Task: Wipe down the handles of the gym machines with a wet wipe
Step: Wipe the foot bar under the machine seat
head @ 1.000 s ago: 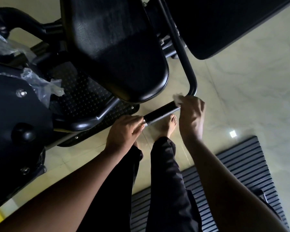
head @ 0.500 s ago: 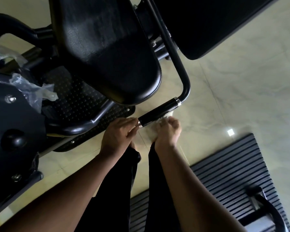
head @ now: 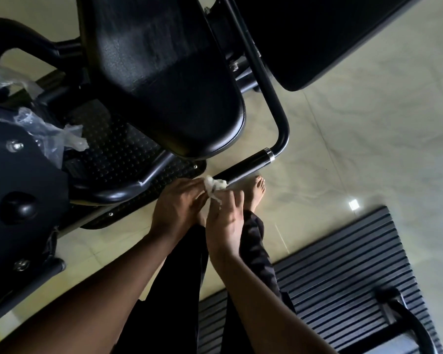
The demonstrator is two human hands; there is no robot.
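A black handle grip (head: 248, 165) with a chrome ring sticks out from the machine's bent black tube (head: 279, 118), below the seat pad (head: 169, 80). A crumpled white wet wipe (head: 214, 188) sits at the grip's near end, pinched between both hands. My left hand (head: 177, 206) holds the wipe from the left with its fingertips. My right hand (head: 223, 218) grips the wipe from below and the right. Most of the grip's length is bare.
A second black pad (head: 325, 34) hangs at the upper right. A studded black footplate (head: 118, 154) and round black housing (head: 18, 200) with clear plastic wrap (head: 49, 139) lie left. A ribbed black mat (head: 343, 277) covers the floor at right. My bare foot (head: 256, 191) stands below the grip.
My right hand slid the wipe down the grip from its far chrome end to its near end. My left hand now pinches the wipe too. The view shifted slightly.
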